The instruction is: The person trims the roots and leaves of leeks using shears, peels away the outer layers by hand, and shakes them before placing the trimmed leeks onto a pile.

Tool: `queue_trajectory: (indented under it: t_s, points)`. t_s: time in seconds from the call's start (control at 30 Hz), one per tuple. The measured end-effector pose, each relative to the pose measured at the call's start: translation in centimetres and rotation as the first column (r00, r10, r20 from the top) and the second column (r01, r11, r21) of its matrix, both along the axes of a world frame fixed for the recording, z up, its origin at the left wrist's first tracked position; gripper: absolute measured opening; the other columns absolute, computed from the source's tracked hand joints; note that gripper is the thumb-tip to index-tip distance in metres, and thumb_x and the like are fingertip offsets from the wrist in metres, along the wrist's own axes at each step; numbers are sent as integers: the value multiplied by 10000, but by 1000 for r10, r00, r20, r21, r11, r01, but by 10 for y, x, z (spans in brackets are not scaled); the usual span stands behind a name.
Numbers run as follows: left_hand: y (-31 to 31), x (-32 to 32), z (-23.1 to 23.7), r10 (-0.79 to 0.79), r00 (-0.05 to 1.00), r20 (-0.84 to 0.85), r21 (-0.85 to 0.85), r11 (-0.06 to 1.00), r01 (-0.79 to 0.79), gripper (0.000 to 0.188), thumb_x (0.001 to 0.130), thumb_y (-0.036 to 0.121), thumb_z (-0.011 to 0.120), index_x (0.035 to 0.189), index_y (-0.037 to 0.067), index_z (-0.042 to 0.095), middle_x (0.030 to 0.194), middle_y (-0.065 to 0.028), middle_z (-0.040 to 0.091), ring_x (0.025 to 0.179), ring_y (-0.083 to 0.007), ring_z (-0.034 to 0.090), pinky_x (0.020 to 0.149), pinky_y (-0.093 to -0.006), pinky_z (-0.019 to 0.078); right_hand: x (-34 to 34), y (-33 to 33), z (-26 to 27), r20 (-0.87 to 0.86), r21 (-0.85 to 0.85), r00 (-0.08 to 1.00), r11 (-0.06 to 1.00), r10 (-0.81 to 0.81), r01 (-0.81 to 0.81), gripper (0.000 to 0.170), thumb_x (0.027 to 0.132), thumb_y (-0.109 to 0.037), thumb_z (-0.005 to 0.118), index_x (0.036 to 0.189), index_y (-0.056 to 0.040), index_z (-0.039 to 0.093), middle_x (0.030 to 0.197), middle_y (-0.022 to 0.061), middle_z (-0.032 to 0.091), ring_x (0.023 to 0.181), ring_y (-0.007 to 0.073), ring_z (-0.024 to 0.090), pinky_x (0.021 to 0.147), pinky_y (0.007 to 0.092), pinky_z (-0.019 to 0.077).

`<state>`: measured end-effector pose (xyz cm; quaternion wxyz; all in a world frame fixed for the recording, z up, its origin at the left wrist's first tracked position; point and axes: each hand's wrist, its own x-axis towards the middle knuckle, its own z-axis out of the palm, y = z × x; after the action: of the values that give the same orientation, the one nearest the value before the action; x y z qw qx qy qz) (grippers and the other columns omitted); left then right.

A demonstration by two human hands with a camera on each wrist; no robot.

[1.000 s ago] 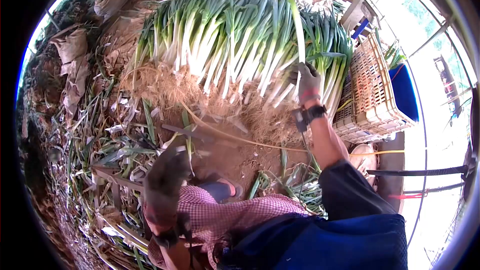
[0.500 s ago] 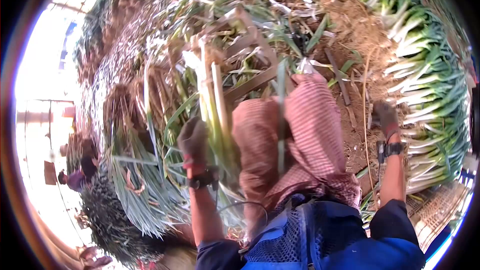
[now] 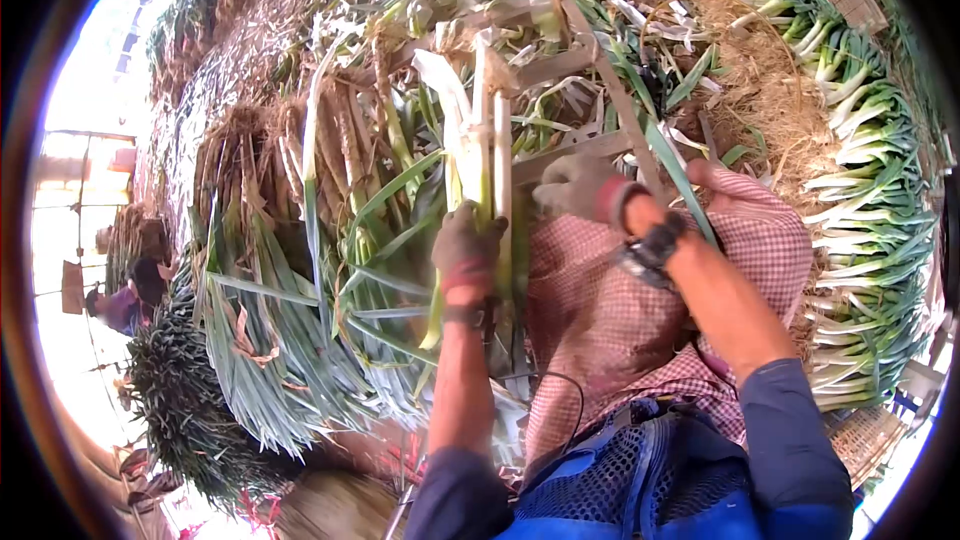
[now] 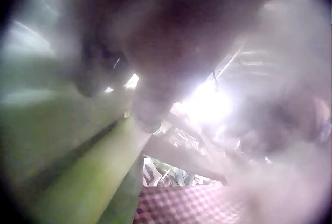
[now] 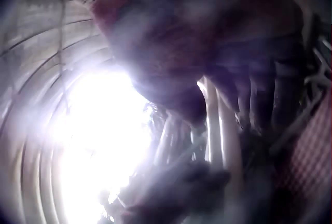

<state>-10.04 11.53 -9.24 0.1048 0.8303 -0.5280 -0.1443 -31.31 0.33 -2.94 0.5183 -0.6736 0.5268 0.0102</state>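
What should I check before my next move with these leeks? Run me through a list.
1. Left hand gripping the leek stalks: ok, it is curled round them.
2. Right hand free: ok, it looks empty in the head view.
3. Number of stalks held: cannot tell, they overlap.
4. Right hand clear of the wooden frame: cannot tell, they lie close in the head view.
5. Leek row on the right: ok, laid side by side.
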Motion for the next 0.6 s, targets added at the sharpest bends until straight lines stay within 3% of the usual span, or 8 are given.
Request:
queue_trajectory:
  t_s: [0.07, 0.1, 0.13, 0.2, 0.33, 0.4, 0.5, 0.6]
  points:
    - [1, 3, 8, 32, 984, -173, 57, 998, -23, 619, 841, 479, 869, 1312, 102, 734, 1177, -156, 754, 1077, -357, 733, 919, -471, 566, 38, 5, -61, 85, 39, 991, 994, -101, 98, 581, 964, -417, 773, 1321, 36, 709, 1306, 244, 735, 1230, 356, 699, 1093, 420, 520]
    - [3, 3, -5, 37, 994, -102, 29, 999, -35, 560, 853, 437, 874, 1296, 117, 754, 1104, -137, 782, 1003, -314, 756, 880, -435, 579, 56, 11, -83, 49, -14, 985, 986, -166, 167, 732, 946, -444, 797, 1414, 92, 624, 1394, 296, 678, 1328, 396, 648, 1151, 417, 485]
    - [4, 4, -4, 43, 994, -102, 34, 999, -39, 560, 853, 437, 874, 1296, 117, 754, 1104, -137, 782, 1003, -314, 756, 880, -435, 579, 69, 19, -86, 76, -29, 955, 957, -287, 289, 702, 918, -407, 843, 1346, 114, 648, 1302, 301, 717, 1232, 378, 696, 1093, 414, 519]
    - [7, 4, 0, 93, 957, -274, 117, 991, -63, 528, 862, 423, 872, 1284, 125, 765, 996, -113, 804, 902, -291, 772, 819, -407, 587, 75, 26, -90, 259, 193, 915, 945, -309, 264, 558, 976, -322, 803, 1280, 120, 651, 1093, 225, 763, 983, 334, 721, 928, 416, 579]
    - [16, 6, -10, 76, 940, -333, 227, 974, 2, 464, 856, 379, 868, 1244, 138, 786, 913, -88, 803, 828, -274, 771, 780, -385, 587, 62, 38, -136, 319, 362, 769, 821, -554, 441, 447, 901, -267, 859, 1163, 69, 724, 1065, 208, 764, 988, 289, 726, 925, 377, 572]
    - [29, -6, -17, 22, 966, -256, 184, 983, 27, 281, 862, 350, 827, 1081, 173, 821, 884, -94, 798, 821, -293, 771, 766, -397, 581, 47, 43, -84, 385, 349, 613, 724, -689, 595, 247, 944, -204, 791, 1087, -2, 781, 999, 130, 775, 924, 190, 734, 809, 310, 593]
    - [42, -31, -18, -23, 983, -181, 179, 982, 56, 276, 910, 408, 755, 1069, 193, 821, 908, -114, 792, 883, -339, 765, 806, -440, 576, 17, 22, -84, 474, 480, 416, 624, -776, 617, 236, 974, -228, 766, 1067, -14, 802, 846, 80, 768, 723, 141, 709, 655, 258, 566]
    - [49, -46, -21, -97, 980, -171, 167, 978, 125, 270, 922, 380, 753, 1093, 180, 812, 936, -116, 794, 895, -333, 766, 796, -429, 573, 15, 13, -130, 370, 453, 568, 676, -736, 581, 284, 931, -248, 844, 1065, -1, 803, 946, 84, 788, 759, 151, 719, 659, 282, 569]
